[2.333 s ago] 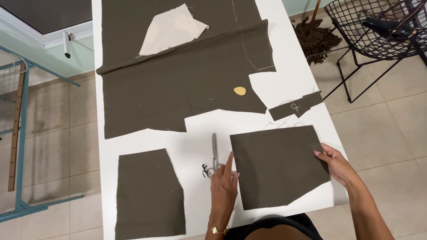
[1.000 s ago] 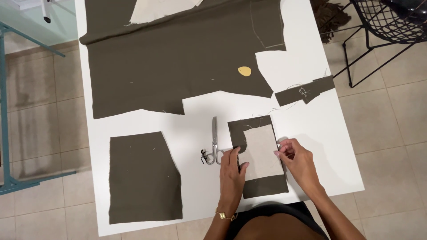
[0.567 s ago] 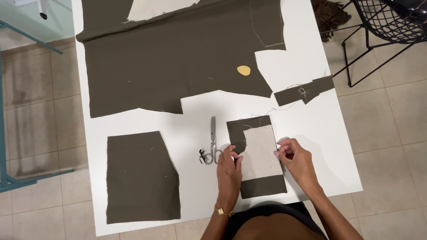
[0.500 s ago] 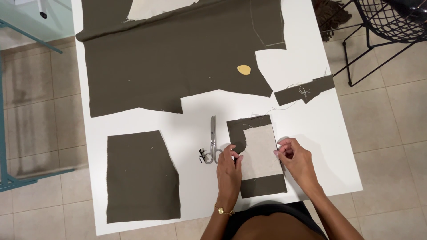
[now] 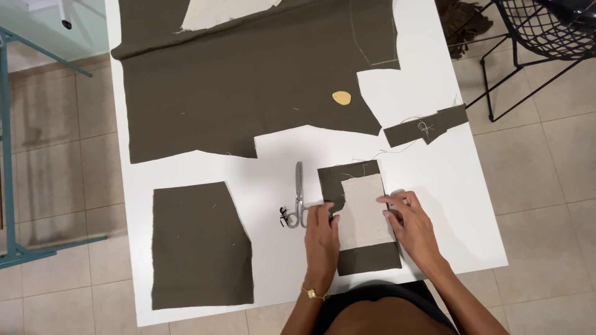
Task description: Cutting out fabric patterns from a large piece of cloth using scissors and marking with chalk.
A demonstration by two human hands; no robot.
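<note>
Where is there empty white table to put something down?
Bare table lies right of the big brown cloth, and between the left cut piece and the scissors. It is crowded around the folded piece, under both hands.

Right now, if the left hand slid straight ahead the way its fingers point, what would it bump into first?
Probably the dark folded fabric piece: the left hand points up the table, fingertips already at its edge. The scissors lie just beside that path.
</note>
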